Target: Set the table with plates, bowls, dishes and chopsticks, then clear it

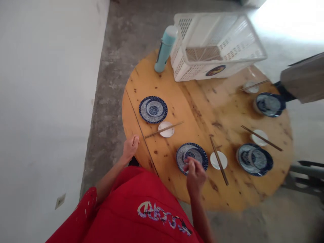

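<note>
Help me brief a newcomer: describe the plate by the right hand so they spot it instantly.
On the round table, find the edge nearest the red shirt. The blue-rimmed plate sits there, left of a white saucer. Only this plate is partly hidden by the right hand.

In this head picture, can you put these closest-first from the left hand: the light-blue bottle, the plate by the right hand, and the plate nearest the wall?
From the left hand:
1. Plate nearest the wall: just ahead, slightly right.
2. Plate by the right hand: off to the right.
3. Light-blue bottle: far ahead, beside the crate.
</note>
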Available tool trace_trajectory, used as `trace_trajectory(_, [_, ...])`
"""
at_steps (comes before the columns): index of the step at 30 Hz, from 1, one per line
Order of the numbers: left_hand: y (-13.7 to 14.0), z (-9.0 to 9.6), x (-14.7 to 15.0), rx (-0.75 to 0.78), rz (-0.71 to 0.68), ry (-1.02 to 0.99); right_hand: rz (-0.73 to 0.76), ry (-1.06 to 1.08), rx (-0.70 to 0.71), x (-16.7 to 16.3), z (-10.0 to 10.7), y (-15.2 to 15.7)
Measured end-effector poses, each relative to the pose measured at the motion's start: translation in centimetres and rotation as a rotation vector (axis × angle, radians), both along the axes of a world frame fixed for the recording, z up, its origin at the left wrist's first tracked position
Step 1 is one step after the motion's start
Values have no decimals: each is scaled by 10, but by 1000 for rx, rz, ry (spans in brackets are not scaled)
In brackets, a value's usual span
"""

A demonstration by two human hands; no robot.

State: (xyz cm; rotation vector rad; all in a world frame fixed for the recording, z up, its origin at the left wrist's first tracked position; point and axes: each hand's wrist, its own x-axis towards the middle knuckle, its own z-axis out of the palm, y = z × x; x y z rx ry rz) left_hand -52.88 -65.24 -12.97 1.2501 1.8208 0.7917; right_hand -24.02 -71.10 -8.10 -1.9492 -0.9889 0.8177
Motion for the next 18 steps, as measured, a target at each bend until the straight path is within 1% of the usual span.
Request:
trace_trajectory(2, [-2, 3, 3, 46, -18, -15, -50, 41, -106, -16, -9, -39])
trace_trajectory(4, [0, 6, 8, 85, -60, -24, -85, 105, -218, -29, -20, -68])
trace_trajectory(7, [7, 11, 15, 105, -84, -14, -110, 134, -292, -34, -29, -88])
trace_trajectory(10, [16, 13, 18, 103, -3, -14, -110, 108, -253, -24, -30, -87])
trace_trajectory(12, [17, 15, 16, 120, 73, -31, -65, 114, -195, -14, -33, -82])
trace_trajectory(15, [8, 23, 12, 127, 199, -30, 35, 85, -110, -2, -39, -73])
trace_trajectory(18, [-8, 34, 18, 75, 331, -17, 127, -6, -45, 10, -40, -63])
